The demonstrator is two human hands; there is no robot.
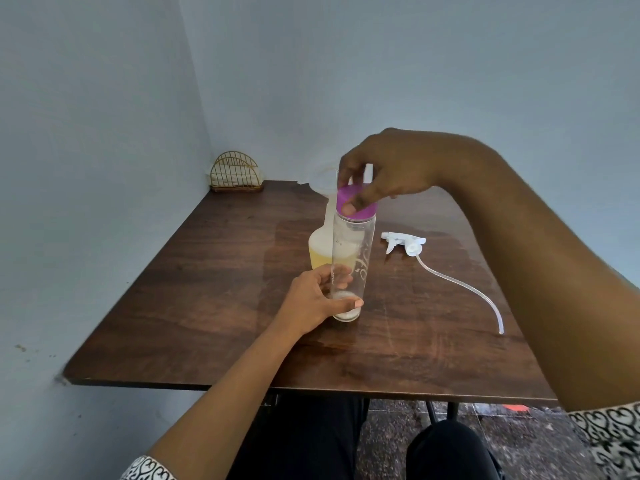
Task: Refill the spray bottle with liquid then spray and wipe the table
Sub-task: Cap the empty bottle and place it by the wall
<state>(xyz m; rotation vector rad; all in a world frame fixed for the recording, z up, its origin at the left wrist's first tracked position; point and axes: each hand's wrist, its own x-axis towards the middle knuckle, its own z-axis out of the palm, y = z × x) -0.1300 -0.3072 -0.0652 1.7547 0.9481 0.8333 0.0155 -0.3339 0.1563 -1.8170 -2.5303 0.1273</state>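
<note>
Refilling looks nearly done: our left hand (311, 303) grips the clear bottle (360, 237) on the table (207, 306), right hand (388, 171) pinching its purple cap (367, 211), spray bottle (317, 244) at eleven o'clock part-filled, spray head (403, 241) off at two o'clock, spraying and wiping ahead.

Fig. 1. You are facing two pale blue-grey walls (104, 98) meeting at 11 o'clock. A dark wood-grain table (207, 306) is standing against them, a gold wire holder (236, 172) sitting at its 11 o'clock corner. Speckled dark floor (384, 441) is showing at 5 o'clock.
</note>
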